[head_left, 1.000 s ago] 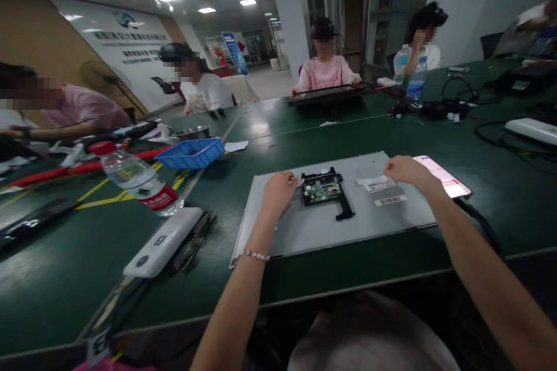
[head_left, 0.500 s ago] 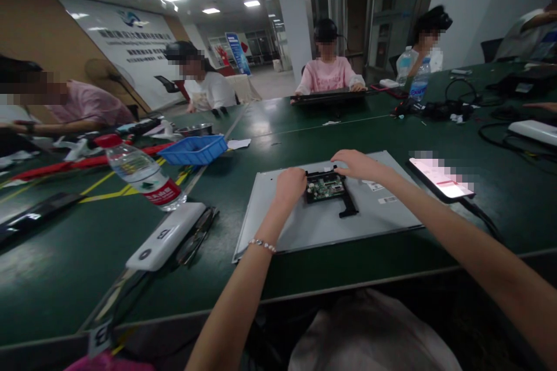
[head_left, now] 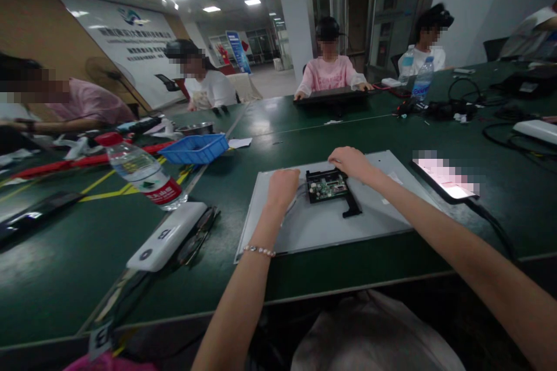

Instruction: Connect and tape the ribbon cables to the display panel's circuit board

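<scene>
A grey flat panel lies on the green table, with a black frame holding a green circuit board on its middle. My left hand is closed just left of the frame, and thin wires run beside its fingers; what the fingers hold is hidden. At the frame's upper right corner, my right hand has its fingers bent together over the edge. Its fingertips are hidden, so whether it grips the frame does not show.
Left of the panel are a white power bank, glasses, a water bottle and a blue tray. A lit phone with a cable lies right. Several people sit around the table.
My left hand has moved a little left, away from the black frame, and wires now show beside it. My right hand has shifted slightly at the frame's corner.
</scene>
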The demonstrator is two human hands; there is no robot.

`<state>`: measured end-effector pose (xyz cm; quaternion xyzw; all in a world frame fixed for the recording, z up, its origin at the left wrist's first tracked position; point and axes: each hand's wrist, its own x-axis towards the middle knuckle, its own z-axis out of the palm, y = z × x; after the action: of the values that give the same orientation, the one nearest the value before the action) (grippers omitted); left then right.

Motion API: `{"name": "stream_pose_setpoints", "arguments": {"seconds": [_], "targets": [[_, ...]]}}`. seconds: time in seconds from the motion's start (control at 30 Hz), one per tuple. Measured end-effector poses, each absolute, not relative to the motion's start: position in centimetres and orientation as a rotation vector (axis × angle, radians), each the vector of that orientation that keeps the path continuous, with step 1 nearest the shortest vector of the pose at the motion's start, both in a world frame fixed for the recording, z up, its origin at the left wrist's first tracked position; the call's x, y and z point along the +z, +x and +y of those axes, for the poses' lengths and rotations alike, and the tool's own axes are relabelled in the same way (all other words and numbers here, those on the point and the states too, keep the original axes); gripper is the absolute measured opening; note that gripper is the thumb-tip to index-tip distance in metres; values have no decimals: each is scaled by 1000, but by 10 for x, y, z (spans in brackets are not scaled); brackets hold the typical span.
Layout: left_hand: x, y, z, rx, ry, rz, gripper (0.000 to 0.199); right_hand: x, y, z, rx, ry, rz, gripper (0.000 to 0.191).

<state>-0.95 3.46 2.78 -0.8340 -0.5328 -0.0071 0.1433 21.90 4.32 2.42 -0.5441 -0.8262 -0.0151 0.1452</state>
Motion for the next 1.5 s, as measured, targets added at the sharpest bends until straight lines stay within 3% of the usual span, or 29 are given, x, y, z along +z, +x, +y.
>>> {"name": "stream_pose_setpoints", "arguments": {"seconds": [0.13,0.37,0.8,1.1,1.33,1.5], "targets": [[23,-16,38,17,-2449,-1541,28,22,248,30,-78,-1631,-2371,27],[22,-11,32,-88,-2456,-1561,43,-3,276,18,65,-1677,-2396,30],[25,-31,38,-204,-2433,-1600,40,17,321,4,529,-1841,-2224,44],[20,-32,38,-122,-2462,-1607,36,25,310,1,663,-1940,-2217,16],[21,-28,38,-137,-2481,-1621,34,22,303,2,783,-1780,-1913,26],[23,-25,37,-129,-2511,-1581,32,8,300,8,519,-1944,-2068,24]]}}
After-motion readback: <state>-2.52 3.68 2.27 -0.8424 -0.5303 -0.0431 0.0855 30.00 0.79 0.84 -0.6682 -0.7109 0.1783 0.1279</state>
